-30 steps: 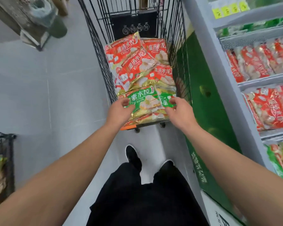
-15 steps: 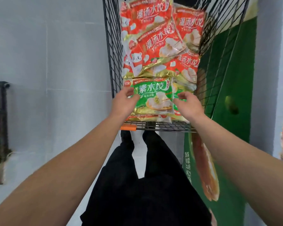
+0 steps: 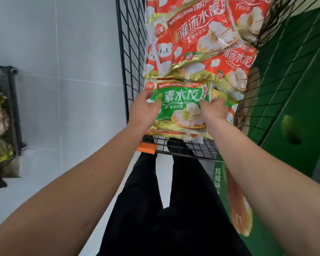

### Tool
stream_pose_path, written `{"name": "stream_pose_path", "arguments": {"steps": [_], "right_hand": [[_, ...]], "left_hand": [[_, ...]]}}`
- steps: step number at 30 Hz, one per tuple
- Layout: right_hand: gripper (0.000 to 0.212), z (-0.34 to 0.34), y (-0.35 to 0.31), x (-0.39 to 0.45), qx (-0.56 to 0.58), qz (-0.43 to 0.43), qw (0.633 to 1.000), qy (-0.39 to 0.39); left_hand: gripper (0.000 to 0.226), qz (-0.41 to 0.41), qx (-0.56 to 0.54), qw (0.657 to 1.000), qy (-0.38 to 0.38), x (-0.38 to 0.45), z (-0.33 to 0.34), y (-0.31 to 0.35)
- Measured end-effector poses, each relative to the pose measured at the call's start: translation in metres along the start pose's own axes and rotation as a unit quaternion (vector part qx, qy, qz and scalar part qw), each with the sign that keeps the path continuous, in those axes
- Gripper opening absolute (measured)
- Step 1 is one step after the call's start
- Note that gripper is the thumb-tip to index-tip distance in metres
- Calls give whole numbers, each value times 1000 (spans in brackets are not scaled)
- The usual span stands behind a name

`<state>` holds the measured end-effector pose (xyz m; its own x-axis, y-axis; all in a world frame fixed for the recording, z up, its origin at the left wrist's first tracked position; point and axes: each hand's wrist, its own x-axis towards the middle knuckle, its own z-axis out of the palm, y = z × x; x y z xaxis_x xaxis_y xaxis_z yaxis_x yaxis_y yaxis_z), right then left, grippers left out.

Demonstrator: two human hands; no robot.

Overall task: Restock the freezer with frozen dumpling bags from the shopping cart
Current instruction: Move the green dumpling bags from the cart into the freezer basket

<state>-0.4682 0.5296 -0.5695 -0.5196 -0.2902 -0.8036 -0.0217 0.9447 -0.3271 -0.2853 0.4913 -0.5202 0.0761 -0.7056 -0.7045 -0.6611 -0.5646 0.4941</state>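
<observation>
Both hands, left (image 3: 145, 109) and right (image 3: 215, 110), gripping green dumpling bag (image 3: 181, 106) in cart (image 3: 131, 52)

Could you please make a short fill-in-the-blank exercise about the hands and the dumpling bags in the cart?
1. Both hands grip the ____ dumpling bag.
2. The left hand holds the bag's ____ edge.
3. The red dumpling bags lie in the wire ____, farther from the person.
4. The right hand holds the bag's ____ edge.

Missing words: green; left; cart; right
</observation>
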Motion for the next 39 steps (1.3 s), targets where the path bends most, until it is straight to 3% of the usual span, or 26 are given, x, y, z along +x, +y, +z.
{"name": "stream_pose_path", "arguments": {"steps": [4, 6, 11, 16, 19, 22, 26, 32, 39], "right_hand": [[15, -9, 5, 2, 134, 57, 987, -70], [9, -21, 11, 4, 124, 36, 988, -82], [12, -63, 22, 22, 19, -12, 999, 23], [13, -68, 21, 38, -1, -15, 1000, 21], [11, -70, 22, 43, 13, -23, 999, 22], [12, -72, 24, 41, 40, -13, 998, 39], [13, -78, 25, 19, 69, -20, 996, 50], [4, -93, 25, -45, 141, -63, 987, 47], [14, -108, 50, -133, 239, -79, 963, 97]], "left_hand": [[49, -9, -4, 1000, -20, 6, 5, 5], [52, -15, -15, 999, -35, 9, 10, 5], [51, -59, -30, 997, -32, 22, 23, 3], [44, -145, -105, 982, -61, 48, 38, -8], [12, -184, -175, 964, -78, 49, 39, 2], [9, -211, -221, 946, -105, 46, 41, 5], [8, -187, -266, 938, -123, 29, 28, 7], [14, -79, -237, 965, -78, -14, -6, 3], [15, 31, -232, 970, -61, -77, -60, 12]]}}
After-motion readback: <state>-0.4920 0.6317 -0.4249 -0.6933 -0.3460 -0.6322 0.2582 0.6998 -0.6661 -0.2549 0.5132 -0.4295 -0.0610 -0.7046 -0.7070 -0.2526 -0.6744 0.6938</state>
